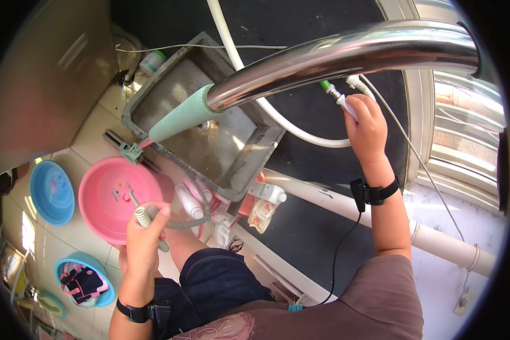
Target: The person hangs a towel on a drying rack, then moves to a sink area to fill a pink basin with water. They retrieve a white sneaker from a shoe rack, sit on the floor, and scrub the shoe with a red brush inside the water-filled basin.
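My left hand (142, 240) holds a pale grey spray handle (143, 216) with a coiled spring, its thin tip over the pink plastic basin (95, 208). A grey hose (206, 206) runs from near that hand up toward the sink. Up at the dark wall, my right hand (367, 127) grips a white fitting (347, 106), possibly a tap handle, joined to a ribbed metal piece with a green end (324, 85). Between my hands stands a grey stone sink (142, 87) with a wet-looking bottom and a round drain (202, 126).
A thick chrome rail (348, 55) with a green sleeve (182, 114) crosses above the sink. White hose (284, 123) loops behind it. Bottles (189, 202) crowd below. Blue basins (51, 212) stand on the tiles, one holding clothes (85, 282). A black cable (339, 255) hangs from my right wristband.
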Motion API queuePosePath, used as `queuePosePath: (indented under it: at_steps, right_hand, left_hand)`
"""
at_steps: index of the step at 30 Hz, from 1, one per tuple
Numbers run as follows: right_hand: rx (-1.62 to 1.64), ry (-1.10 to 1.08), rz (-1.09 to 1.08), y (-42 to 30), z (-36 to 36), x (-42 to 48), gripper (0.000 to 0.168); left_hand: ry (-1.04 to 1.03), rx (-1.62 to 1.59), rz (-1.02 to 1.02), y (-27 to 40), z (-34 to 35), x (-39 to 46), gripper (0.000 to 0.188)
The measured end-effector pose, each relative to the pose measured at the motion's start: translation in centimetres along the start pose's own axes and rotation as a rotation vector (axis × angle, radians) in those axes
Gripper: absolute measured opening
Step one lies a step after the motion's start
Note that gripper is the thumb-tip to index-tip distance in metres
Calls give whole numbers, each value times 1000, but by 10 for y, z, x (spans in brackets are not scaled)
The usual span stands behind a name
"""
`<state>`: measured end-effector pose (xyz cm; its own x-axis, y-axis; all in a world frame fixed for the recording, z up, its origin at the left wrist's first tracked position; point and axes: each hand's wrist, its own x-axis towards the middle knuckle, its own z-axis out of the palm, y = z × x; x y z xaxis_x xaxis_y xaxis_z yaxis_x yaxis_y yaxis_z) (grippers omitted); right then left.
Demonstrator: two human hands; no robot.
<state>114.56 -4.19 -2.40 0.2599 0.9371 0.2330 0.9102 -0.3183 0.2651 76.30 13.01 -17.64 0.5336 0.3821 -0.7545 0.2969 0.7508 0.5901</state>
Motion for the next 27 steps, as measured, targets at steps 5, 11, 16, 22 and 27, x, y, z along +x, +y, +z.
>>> queuePosePath:
  at_steps: [5, 11, 16, 22, 27]
  right_hand:
    - [-43, -65, -129, 6, -1, 6, 21]
    - [260, -34, 266, 3, 10, -1, 18]
    - [1129, -17, 1169, -12, 14, -2, 20]
    - [2143, 103, 1618, -1, 14, -4, 14]
    - [2070, 240, 1482, -6, 21, -14, 16]
  left_hand:
    - [8, -29, -11, 0, -7, 1, 18]
    - [13, -25, 4, -1, -5, 0, 19]
    - [23, -65, -2, -6, -1, -3, 17]
    - [9, -6, -28, -12, 4, -7, 18]
    - [-1, 28, -14, -13, 9, -14, 19]
